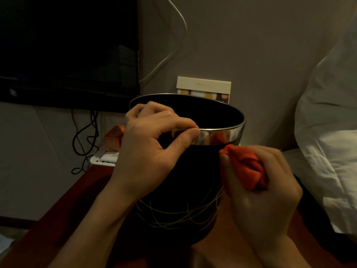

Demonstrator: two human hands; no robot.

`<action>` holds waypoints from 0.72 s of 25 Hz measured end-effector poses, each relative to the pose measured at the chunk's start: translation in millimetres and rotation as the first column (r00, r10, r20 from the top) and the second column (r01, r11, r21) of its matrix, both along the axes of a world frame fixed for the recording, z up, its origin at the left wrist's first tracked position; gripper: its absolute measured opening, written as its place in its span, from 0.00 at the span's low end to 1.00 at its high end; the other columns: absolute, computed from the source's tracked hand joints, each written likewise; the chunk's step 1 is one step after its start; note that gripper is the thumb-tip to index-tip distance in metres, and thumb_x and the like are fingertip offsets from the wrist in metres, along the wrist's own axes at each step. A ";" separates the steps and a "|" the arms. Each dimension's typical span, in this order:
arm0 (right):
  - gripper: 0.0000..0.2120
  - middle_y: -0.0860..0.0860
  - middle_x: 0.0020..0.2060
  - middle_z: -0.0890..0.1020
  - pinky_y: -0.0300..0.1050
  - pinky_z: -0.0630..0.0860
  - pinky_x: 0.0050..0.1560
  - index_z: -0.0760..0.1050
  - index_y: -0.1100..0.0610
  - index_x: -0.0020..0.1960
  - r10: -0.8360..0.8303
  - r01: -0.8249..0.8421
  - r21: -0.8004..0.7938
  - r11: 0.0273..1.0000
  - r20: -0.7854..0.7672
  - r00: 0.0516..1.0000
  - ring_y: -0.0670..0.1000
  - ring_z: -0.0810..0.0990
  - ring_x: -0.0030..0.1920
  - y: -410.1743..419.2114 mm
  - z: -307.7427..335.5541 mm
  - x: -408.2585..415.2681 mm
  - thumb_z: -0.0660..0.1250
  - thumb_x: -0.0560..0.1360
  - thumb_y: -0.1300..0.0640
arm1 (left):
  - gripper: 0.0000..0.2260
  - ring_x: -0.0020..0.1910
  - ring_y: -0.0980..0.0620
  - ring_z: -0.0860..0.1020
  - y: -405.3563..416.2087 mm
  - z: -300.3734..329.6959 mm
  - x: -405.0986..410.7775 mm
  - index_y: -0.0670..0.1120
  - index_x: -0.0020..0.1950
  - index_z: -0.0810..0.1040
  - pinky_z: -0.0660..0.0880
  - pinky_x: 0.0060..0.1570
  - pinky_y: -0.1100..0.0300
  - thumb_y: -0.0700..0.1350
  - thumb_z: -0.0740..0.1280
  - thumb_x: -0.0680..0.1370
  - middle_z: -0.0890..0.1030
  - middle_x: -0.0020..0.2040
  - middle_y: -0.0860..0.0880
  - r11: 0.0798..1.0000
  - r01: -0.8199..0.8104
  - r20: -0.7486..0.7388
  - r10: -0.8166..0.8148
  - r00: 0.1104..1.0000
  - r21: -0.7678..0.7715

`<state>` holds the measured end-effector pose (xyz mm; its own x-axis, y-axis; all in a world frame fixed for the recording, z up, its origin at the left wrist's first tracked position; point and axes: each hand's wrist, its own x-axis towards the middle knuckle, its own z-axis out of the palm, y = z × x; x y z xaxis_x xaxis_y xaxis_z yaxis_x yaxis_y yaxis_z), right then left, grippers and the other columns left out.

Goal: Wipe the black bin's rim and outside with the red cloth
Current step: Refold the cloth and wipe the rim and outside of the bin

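The black bin (189, 186) stands upright in the middle of a dark red surface, with a shiny metal band (224, 135) round its rim and pale line patterns low on its side. My left hand (152, 144) grips the near left rim, thumb on the band outside, fingers curled over the edge. My right hand (258, 188) holds the bunched red cloth (245, 167) against the bin's right outside wall, just under the metal band. The bin's inside is dark.
A dark screen (67, 51) hangs at the upper left with black cables (85, 136) below it. An orange box (114, 138) and a white tray (104, 159) lie left of the bin. A card (202, 88) leans on the wall behind. White bedding (328, 132) fills the right.
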<state>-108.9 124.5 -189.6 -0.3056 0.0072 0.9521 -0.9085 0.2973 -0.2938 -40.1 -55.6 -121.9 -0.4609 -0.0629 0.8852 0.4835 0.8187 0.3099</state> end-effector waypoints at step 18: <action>0.10 0.49 0.46 0.82 0.31 0.75 0.52 0.84 0.61 0.49 0.098 -0.097 0.064 0.993 -0.020 0.995 0.41 0.80 0.48 -11.8 -29.0 -1.2 0.75 0.75 0.54 | 0.03 0.50 0.58 0.75 -6.7 -0.6 -0.5 0.57 0.45 0.79 0.62 0.61 0.51 0.53 0.67 0.74 0.80 0.40 0.59 1.000 0.006 -0.020 -0.005 1.000 0.018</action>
<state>-110.1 112.7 -218.6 -0.2800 -0.0813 0.9565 -0.9403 0.2240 -0.2563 -40.6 -62.3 -122.5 -0.4433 -0.0765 0.8931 0.4944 0.8102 0.3148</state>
